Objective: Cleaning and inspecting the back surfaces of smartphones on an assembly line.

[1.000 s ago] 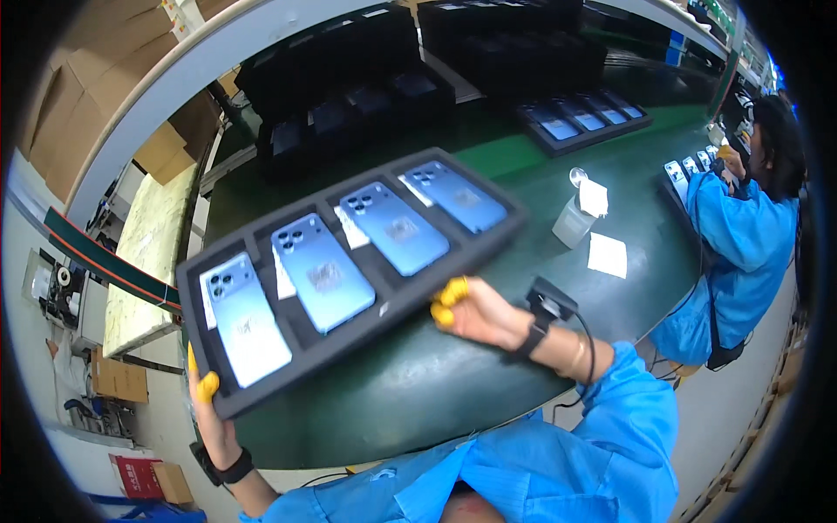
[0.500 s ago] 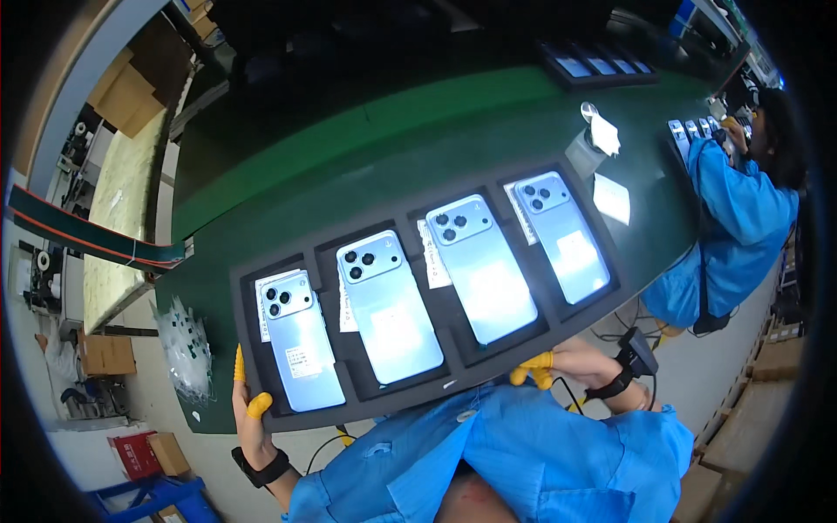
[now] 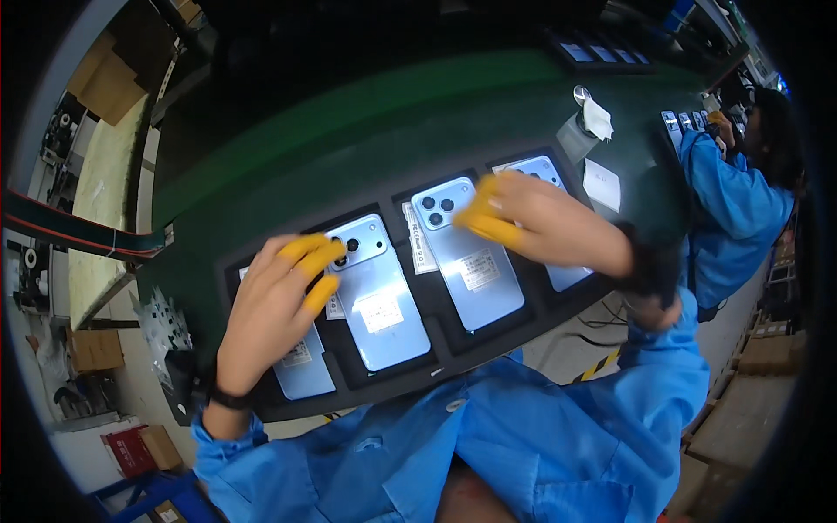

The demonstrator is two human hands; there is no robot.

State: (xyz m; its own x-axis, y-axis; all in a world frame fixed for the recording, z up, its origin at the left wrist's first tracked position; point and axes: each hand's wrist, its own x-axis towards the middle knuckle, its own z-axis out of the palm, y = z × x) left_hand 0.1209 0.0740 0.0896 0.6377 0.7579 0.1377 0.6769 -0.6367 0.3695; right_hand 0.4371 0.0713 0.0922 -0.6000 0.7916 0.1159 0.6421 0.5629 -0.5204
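A black foam tray [image 3: 450, 350] lies on the green table in front of me, with several light blue phones set in its slots, camera side up. My left hand [image 3: 275, 305] wears yellow finger cots. It is open over the leftmost phone [image 3: 303, 376], hiding its upper part, with the fingertips by the cameras of the second phone [image 3: 384, 275]. My right hand [image 3: 545, 218], also in yellow cots and blurred, reaches across the rightmost phone [image 3: 568, 278]. Its fingers look apart, near the upper right edge of the third phone [image 3: 466, 253]. Paper labels [image 3: 418, 240] stick out beside the phones.
Beyond the tray's right end stand a clear container [image 3: 575, 138] with white tissue and a white paper sheet [image 3: 602, 185]. Another phone tray [image 3: 602, 65] lies at the back. On the right, a co-worker in blue [image 3: 732, 196] handles phones. Plastic bags [image 3: 161, 322] hang at the left edge.
Both hands have let go of the tray's near edge and come up over the phones. The tray now rests lower, on the table, slightly left of before in view.
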